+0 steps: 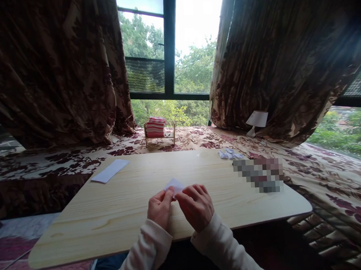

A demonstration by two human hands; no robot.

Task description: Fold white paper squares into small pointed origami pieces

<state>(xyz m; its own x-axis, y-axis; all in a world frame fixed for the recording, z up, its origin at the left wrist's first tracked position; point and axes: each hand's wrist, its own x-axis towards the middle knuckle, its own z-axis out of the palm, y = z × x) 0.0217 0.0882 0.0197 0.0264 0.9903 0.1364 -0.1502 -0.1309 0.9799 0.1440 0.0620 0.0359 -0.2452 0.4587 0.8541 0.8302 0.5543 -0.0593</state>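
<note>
A small piece of white paper (174,185) is held up between my two hands, above the near middle of the table. My left hand (160,207) pinches its lower left edge between thumb and fingers. At the lower right edge, the curled fingers of my right hand (197,206) grip the same paper; their tips are partly hidden behind the knuckles. The paper looks folded, though its exact shape is hard to make out. A flat strip of white paper (111,171) lies at the table's far left. Several small folded white paper pieces (230,153) sit in a heap at the far right edge.
The light wooden table (118,219) has rounded corners. Blurred-out items (258,175) lie on its right side. Behind it, a ledge with flowered cloth bears a small wooden rack (160,136) of folded red-and-white cloths (155,127) and a white lamp (257,119). Patterned curtains (252,66) flank the window.
</note>
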